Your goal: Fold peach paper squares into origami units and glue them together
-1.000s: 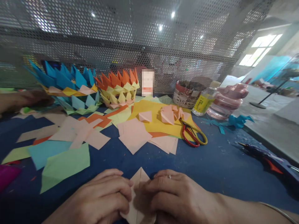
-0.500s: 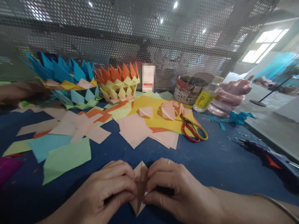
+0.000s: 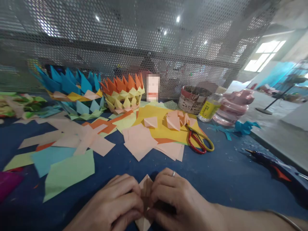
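Observation:
At the bottom centre, a folded pale pink paper lies on the dark blue table, pointed at its far end. My left hand grips its left side with bent fingers. From the right, my right hand, with a ring on one finger, pinches the opposite edge. The fingertips nearly meet over the middle and hide much of the fold. Just beyond my hands lies a stack of square pink sheets. Folded pink pieces rest on a yellow sheet behind it.
Scissors lie right of the yellow sheet. A glue gun is at the far right. A labelled bottle, a pink bottle and a round basket stand behind. Paper scraps and folded-paper crowns occupy the left and back.
The view has tilted slightly upward, so everything sits lower. Both my hands keep hold of the pink paper, drawn closer over its middle. A blurred arm at the far left has gone from view.

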Action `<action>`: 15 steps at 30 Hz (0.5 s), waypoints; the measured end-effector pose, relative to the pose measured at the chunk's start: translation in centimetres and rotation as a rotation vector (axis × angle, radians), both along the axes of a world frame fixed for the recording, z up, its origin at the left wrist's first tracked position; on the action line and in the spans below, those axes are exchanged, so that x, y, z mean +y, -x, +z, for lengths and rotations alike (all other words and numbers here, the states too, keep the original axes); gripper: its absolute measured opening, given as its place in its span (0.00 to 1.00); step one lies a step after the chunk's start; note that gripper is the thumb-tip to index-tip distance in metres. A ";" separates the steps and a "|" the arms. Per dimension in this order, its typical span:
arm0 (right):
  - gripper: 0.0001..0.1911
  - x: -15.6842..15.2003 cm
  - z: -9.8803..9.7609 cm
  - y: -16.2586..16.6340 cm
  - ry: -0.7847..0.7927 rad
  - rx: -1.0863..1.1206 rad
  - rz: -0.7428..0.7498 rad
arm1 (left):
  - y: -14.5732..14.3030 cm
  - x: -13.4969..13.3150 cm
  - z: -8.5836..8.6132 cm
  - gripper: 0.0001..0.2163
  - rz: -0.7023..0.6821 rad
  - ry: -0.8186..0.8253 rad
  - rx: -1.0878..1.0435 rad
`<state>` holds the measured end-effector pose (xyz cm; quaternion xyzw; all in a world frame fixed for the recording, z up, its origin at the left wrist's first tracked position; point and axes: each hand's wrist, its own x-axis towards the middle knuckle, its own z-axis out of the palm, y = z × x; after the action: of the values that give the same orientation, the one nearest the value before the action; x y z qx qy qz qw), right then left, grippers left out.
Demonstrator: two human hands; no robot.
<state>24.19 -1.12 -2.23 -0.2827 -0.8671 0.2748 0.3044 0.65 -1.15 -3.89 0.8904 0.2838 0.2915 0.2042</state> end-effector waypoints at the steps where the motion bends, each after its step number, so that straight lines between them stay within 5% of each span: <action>1: 0.06 0.0 0.1 0.0 -0.002 0.001 -0.002 | 0.0 0.0 0.0 0.10 -0.003 0.001 0.016; 9: 0.07 0.0 1.0 -0.1 0.053 -0.054 -0.018 | 0.7 0.2 0.5 0.05 0.061 0.056 0.083; 15: 0.07 0.6 -0.4 -0.1 -0.005 0.014 -0.015 | 0.7 0.7 -0.7 0.06 0.053 0.060 -0.051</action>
<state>24.30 -0.56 -2.64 -0.2863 -0.8636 0.2722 0.3132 -0.04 -0.45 -4.63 0.8684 0.3104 0.3109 0.2301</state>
